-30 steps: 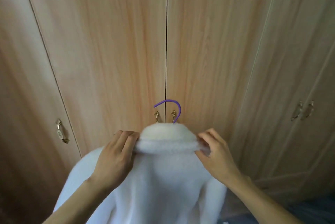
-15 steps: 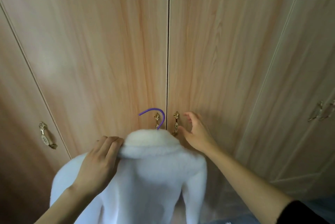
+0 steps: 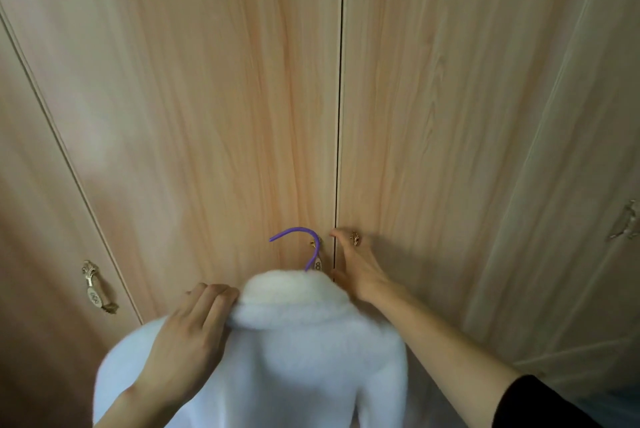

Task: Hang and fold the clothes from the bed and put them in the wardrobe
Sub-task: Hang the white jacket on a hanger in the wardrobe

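White fleece jacket point(image 3: 277, 341) gripped at its collar by my left hand point(image 3: 187, 341); right hand point(image 3: 356, 265) hooks the door handle point(image 3: 355, 238). Swinging door could knock the purple hanger point(image 3: 301, 244).

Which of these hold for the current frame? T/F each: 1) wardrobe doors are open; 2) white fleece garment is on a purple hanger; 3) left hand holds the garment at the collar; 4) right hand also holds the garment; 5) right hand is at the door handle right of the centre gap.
1) False. The wardrobe doors are shut, with only a thin gap between them.
2) True. The purple hanger hook rises out of the collar of the white fleece garment.
3) True. The left hand grips the garment beside the collar.
4) False. The right hand is off the garment, up against the right door.
5) True. Its fingers are at the brass handle just right of the gap; whether they have closed on it cannot be told.
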